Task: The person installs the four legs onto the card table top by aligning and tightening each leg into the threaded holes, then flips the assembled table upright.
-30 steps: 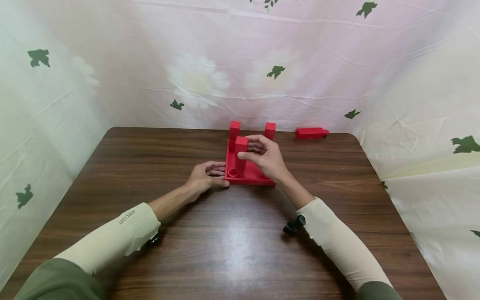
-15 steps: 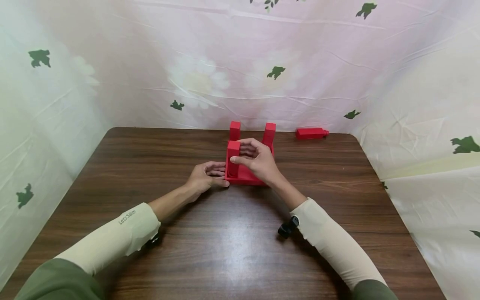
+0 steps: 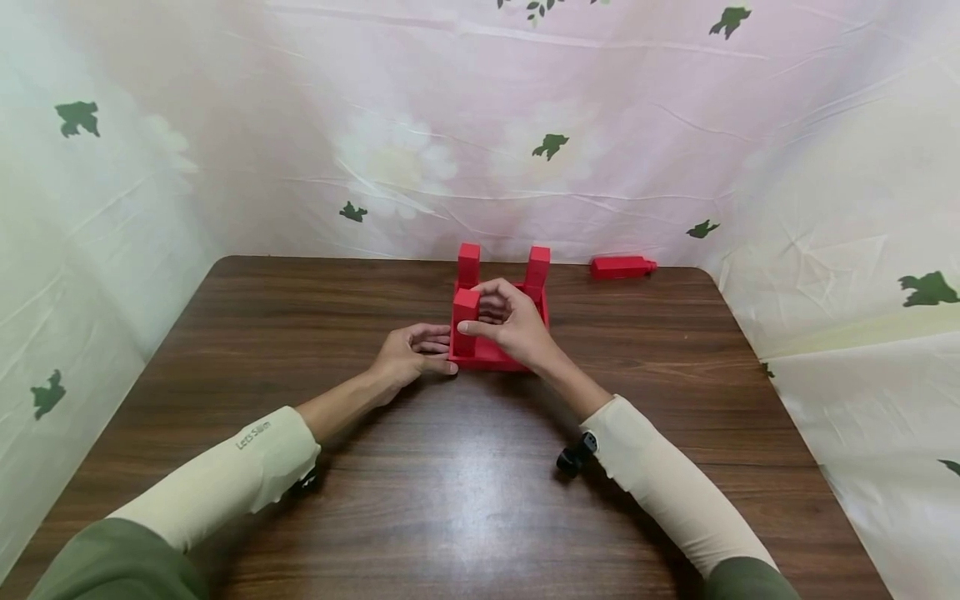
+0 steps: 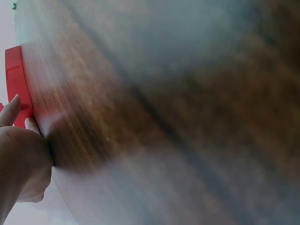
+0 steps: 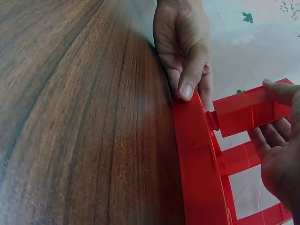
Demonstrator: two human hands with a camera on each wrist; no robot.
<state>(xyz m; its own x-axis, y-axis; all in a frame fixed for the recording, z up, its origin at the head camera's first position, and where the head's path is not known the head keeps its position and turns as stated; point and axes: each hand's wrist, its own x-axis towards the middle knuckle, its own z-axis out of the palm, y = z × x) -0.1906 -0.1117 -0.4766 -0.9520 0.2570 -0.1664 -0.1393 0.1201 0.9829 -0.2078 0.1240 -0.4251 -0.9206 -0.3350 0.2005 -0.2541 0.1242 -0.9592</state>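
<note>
A shallow red rimmed base (image 3: pixel 491 363) lies on the table, with a socket at its near left corner. My right hand (image 3: pixel 519 330) pinches a red square leg (image 3: pixel 465 313) between thumb and fingers, upright over that corner. In the right wrist view, the leg's narrow ridged neck (image 5: pixel 213 121) shows against the base; how deep it sits is hidden. My left hand (image 3: pixel 401 354) holds the same corner, thumb on the front wall and fingers along the left side. Two more red legs, the back left leg (image 3: pixel 468 265) and back right leg (image 3: pixel 537 268), stand upright on the base.
Another red leg (image 3: pixel 622 267) lies on its side near the table's back right edge, its threaded-looking end pointing right. Patterned cloth (image 3: pixel 450 125) hangs behind and beside the wooden table (image 3: pixel 480 483).
My right hand has moved left, toward me and down, bringing the leg from above the base's middle onto its near left corner socket. My left hand has stayed put.
</note>
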